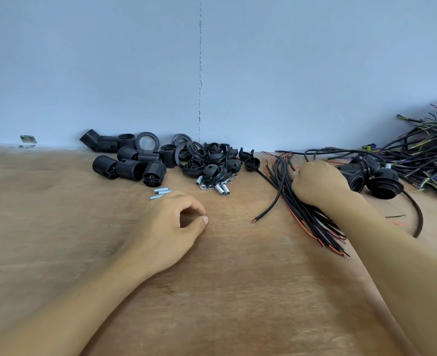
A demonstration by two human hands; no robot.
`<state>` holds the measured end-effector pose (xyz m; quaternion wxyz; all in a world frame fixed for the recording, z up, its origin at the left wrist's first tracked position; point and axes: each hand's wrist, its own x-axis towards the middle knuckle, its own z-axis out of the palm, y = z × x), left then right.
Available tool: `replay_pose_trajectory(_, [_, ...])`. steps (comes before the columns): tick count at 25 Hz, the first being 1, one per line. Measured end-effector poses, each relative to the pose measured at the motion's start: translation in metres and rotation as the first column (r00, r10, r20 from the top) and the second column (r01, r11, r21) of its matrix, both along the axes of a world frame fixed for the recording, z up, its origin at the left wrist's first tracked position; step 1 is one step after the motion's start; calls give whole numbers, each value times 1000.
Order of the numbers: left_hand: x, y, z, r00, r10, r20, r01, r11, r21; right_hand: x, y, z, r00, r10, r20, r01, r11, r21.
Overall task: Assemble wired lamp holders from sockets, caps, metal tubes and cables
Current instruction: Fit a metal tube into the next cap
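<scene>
My left hand [172, 227] rests on the wooden table [238, 291], its fingers loosely curled with nothing in them. Just beyond it lie a few small metal tubes [161, 192]. My right hand [317, 182] lies on a bundle of black and red cables [280, 181], its fingers curled down onto the strands; the fingertips are hidden. Black threaded sockets [130, 165] are heaped at the back left. Beside them is a pile of black caps and rings [207, 160], with more metal tubes [222, 188] at its front.
Assembled black lamp holders [374, 176] with a long cable lie right of my right hand. A tangle of dark wires [423, 147] fills the far right. Small nuts [207, 186] lie by the tubes. A blue wall bounds the table's back edge.
</scene>
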<state>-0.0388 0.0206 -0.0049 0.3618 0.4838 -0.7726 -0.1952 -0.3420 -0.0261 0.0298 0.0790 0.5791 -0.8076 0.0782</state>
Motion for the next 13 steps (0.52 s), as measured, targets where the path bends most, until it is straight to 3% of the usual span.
replay_pose_trajectory(4, [-1,-1,-1,1000,6,-28,-6,1000,4,11,-2,0,951,59,302,-46,998,-50])
replay_pose_trajectory(13, [-2,-4,1,998,24,-53,-23,1000,11,45,-1,-7,932,105,348,-42,982,-184])
